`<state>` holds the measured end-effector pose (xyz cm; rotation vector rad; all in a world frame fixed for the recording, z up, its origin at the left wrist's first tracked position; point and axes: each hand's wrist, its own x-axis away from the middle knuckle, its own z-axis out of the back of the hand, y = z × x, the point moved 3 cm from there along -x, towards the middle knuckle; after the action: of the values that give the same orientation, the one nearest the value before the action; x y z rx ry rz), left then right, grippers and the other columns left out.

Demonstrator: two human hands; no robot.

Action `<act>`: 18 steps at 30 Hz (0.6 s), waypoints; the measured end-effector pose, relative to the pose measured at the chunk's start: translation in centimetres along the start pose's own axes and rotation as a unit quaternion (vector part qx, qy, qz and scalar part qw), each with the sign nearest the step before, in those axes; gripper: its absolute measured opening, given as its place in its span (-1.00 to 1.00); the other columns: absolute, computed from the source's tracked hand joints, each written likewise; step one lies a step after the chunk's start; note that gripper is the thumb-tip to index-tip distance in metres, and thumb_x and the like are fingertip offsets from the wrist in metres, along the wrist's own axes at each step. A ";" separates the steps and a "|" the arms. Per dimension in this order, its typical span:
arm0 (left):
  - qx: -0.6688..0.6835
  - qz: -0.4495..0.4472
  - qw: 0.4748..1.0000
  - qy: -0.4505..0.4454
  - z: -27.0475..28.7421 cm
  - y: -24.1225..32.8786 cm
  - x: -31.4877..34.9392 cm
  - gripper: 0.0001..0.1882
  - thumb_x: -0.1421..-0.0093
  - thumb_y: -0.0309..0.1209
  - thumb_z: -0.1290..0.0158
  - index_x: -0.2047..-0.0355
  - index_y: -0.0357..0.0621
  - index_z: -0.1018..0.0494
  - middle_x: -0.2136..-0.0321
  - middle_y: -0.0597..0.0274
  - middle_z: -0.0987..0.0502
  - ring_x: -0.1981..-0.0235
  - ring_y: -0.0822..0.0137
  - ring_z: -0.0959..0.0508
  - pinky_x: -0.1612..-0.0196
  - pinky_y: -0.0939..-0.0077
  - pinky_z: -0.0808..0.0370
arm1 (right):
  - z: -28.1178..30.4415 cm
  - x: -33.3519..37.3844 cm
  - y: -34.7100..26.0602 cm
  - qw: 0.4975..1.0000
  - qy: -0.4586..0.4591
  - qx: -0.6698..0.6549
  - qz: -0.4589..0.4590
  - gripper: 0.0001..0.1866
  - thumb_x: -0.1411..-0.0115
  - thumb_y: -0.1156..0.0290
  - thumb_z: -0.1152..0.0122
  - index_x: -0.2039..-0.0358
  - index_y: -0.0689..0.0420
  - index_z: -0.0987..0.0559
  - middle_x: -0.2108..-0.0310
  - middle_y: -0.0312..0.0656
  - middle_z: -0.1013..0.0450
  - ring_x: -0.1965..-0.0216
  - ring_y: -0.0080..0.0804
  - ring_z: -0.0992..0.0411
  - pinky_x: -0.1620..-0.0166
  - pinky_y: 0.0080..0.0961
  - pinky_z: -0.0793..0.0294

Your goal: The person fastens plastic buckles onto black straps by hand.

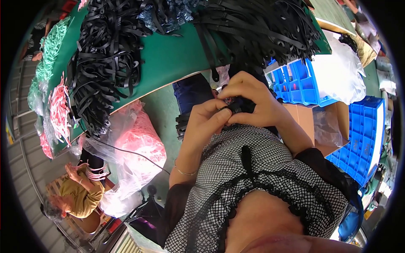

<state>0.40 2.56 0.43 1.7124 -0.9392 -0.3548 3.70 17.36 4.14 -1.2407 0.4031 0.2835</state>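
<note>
Left hand: pinching a black piece between thumb and fingers, forearm standing nearly upright in view, bracelet circling the wrist. Right hand: gripping the same piece from the other side, fingers curling in an arch, forearm slanting down to the right. Black piece: resting between both hands before the torso, fingers partly hiding its form. Worktop: lying beyond the hands, bearing black straps in heaps. Pink bag: standing left. Blue crate: sitting right, near a carton.
</note>
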 end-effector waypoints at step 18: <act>0.037 0.008 0.998 -0.041 0.2 0.6 -0.1 -0.74 -0.18 -0.28 0.09 0.34 -0.25 -0.43 0.63 0.41 -0.36 0.66 0.67 -0.21 0.62 0.81 -0.09 | -0.1 1.7 3.4 0.954 -0.060 -0.265 -0.124 -0.75 0.05 0.51 -0.26 0.33 0.31 -0.49 0.41 -0.24 -0.40 0.40 -0.60 -0.38 0.34 -0.71 -0.36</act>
<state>-0.04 2.48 0.91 1.7681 -1.0360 -0.3853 3.80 18.32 0.41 -1.7732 0.0569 0.2579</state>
